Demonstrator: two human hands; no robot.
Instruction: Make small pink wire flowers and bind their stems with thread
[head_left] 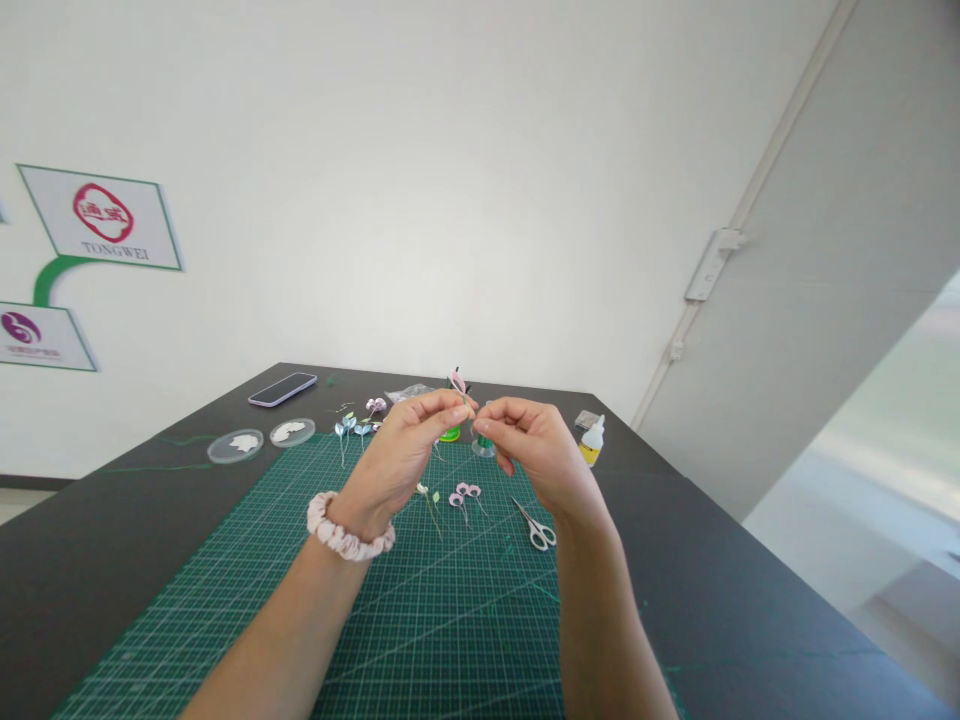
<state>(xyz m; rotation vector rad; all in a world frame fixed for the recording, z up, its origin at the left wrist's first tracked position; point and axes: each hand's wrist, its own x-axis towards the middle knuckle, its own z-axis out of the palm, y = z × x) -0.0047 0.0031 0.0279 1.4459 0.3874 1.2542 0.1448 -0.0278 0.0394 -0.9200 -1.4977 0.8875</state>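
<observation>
My left hand (405,438) pinches the base of a small pink petal (458,383), which points upward above the cutting mat (442,620). Close beside it, the thumb and fingers of my right hand (534,440) are pressed together, and what they hold is too small to make out. The two sets of fingertips nearly meet. Below them lie several loose pink petals on wires (465,495) and a pale bud with a green leaf on a stem (427,497). A spool (484,449) of green thread or wire stands partly behind my right hand.
White-handled scissors (537,530) lie right of the petals. A glue bottle (592,443) stands at the right. Blue petals on wires (352,427) lie left, past them two clear dishes (235,446) with white pieces and a phone (283,389). A wall (480,200) rises behind the table.
</observation>
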